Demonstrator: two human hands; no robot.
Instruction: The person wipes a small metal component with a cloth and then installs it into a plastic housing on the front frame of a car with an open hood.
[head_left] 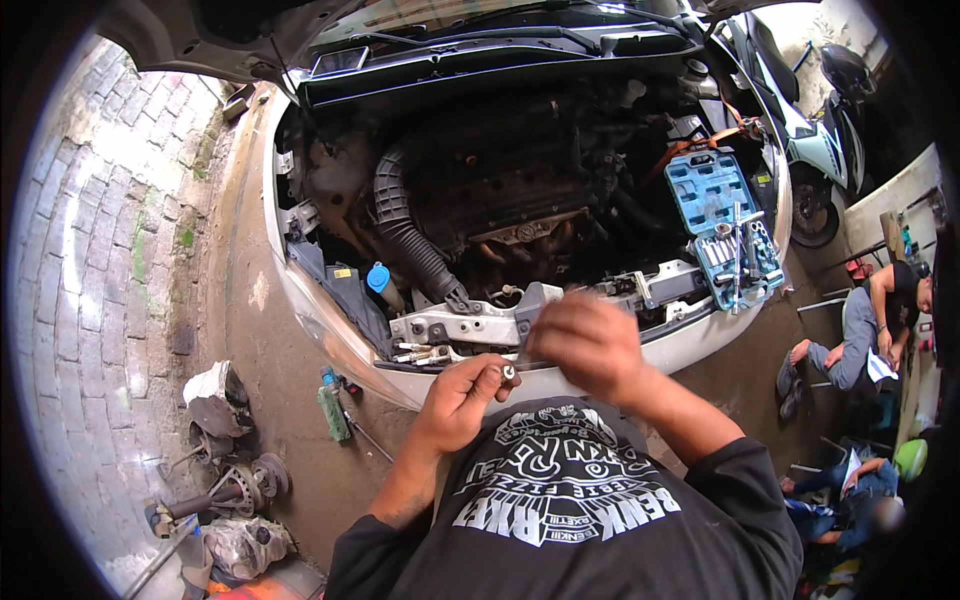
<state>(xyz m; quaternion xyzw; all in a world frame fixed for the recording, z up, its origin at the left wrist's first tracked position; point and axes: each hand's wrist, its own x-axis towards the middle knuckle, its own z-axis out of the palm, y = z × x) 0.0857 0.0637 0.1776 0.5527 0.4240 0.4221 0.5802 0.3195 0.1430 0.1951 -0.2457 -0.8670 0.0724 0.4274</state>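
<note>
Head view: the bare left hand (458,405) pinches a small cylindrical part with a round white end (509,372), before the smooth pale bumper (690,346). The bare right hand (590,345), curled beside it, is blurred; whether it grips anything, I cannot tell. Slender white-and-metal rods (436,353) lie nearby; a ribbed black hose (405,220) curves beyond.

bright daylight at the left, a dim engine bay (335,172) in the middle
glare bleaches patches of the brick paving (100,205), while the engine (500,170) sinks into shadow; motion blur smears the right hand (592,343), the left hand (462,398) fairly crisp; the bumper (690,342) bows, and black fisheye vignetting swallows the corners.
</note>
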